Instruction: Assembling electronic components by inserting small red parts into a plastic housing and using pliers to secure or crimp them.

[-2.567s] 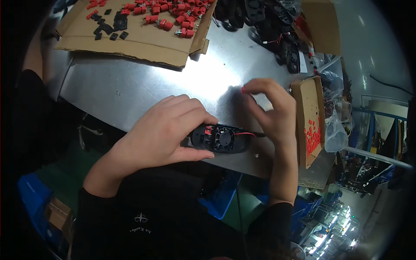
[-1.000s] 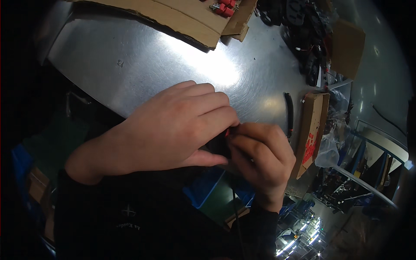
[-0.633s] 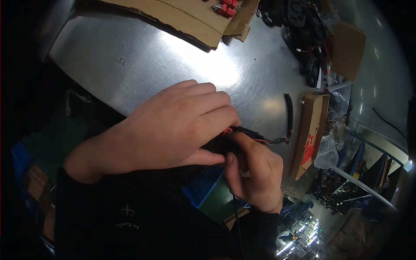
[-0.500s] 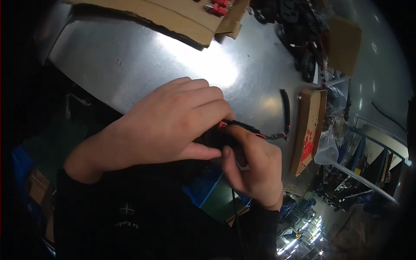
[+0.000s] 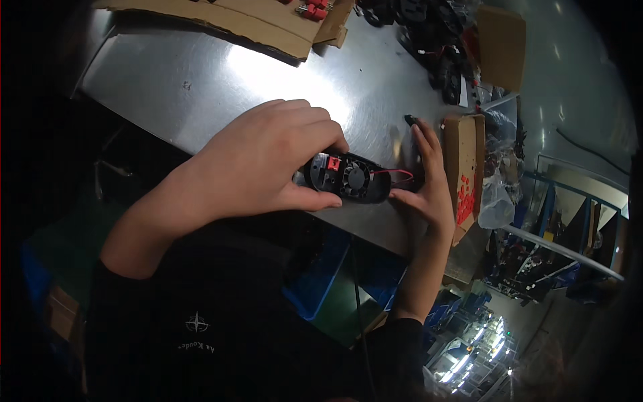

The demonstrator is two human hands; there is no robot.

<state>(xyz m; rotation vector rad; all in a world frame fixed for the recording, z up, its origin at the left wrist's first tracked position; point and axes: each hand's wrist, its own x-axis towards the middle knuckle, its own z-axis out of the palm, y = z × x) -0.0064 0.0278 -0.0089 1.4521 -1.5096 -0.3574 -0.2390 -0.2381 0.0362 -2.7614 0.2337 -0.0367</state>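
My left hand (image 5: 268,161) is closed around the left end of a black oval plastic housing (image 5: 378,191), fingers over its far side and thumb along the near side. Inside the housing sit a small black fan (image 5: 355,178) and a red part (image 5: 333,163). A thin red wire (image 5: 403,173) loops out toward the right. My right hand (image 5: 434,177) is open at the housing's right end, thumb and fingers spread apart. By its fingertips shows the black end of a long-handled tool (image 5: 410,120), mostly hidden behind the hand.
A shallow cardboard box (image 5: 477,161) with small red pieces stands right of my right hand. Cardboard (image 5: 268,40) with red parts lies at the far edge of the metal table (image 5: 147,80). Black housings (image 5: 442,60) are heaped at the far right. Blue bins (image 5: 321,281) are below the table.
My right hand has left the housing's near side and moved right, its fingers spreading over the tool. The fan and red part are now uncovered. The whole view has shifted slightly.
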